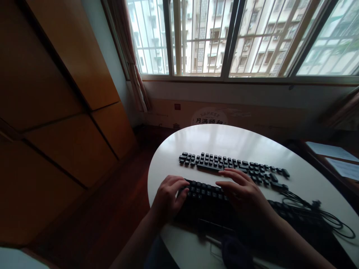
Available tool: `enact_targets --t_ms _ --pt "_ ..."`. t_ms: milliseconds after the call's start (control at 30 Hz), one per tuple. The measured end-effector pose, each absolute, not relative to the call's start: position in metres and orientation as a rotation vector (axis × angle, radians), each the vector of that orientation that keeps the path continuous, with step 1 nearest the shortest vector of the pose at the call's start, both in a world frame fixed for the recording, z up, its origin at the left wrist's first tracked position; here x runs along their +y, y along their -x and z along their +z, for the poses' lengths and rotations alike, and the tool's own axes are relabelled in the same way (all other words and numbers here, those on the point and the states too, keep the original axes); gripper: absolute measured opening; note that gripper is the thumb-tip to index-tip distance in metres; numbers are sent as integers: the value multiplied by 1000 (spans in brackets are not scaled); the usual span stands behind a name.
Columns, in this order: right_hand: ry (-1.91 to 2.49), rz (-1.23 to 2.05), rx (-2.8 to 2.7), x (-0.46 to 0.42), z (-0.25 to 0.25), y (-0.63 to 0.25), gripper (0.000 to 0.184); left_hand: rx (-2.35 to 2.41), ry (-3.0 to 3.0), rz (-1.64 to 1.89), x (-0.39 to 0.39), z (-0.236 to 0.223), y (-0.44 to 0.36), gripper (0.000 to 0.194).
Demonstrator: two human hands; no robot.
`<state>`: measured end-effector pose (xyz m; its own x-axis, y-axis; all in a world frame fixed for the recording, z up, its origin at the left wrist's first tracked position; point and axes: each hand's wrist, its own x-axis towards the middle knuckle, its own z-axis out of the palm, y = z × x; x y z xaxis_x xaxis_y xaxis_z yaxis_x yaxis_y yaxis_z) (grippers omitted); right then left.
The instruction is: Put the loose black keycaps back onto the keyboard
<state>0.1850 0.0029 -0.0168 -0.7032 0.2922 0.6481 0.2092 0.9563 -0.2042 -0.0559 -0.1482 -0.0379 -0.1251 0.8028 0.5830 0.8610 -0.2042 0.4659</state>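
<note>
A black keyboard (207, 189) lies on the white table, with keycaps along its upper rows and a dark area below them. My left hand (169, 194) is at its left end, thumb and index finger bent round the corner keys. Above the middle of the keyboard is my right hand (242, 186), fingers stretched out and apart with nothing seen in them. Behind the keyboard, loose black keycaps (213, 160) are laid out in rows like a keyboard layout. A coiled black cable (316, 211) lies at the right end.
The round white table (193, 138) has a curved edge. Near its front lies a dark-handled tool (235, 252) with a metal shaft, beside a thin bent wire. Papers (333, 151) rest on a dark surface at right. Wooden cabinets (64, 123) stand left; a barred window is behind.
</note>
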Motion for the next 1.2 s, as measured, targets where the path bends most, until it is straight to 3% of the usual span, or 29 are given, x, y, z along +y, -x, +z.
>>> enact_targets --t_ms 400,700,1067,1200 --pt "371 -141 -2526 29 4 -177 16 -1737 2115 -1105 -162 -52 14 24" --pt "682 349 -2698 119 15 -108 15 -1776 2048 -1024 -162 -57 14 28" --pt "862 367 -2771 143 -5 -49 18 -1582 1878 -1119 -145 -91 17 27" --pt "862 394 -2783 142 -9 -42 20 -1611 1982 -1073 -152 -82 21 24"
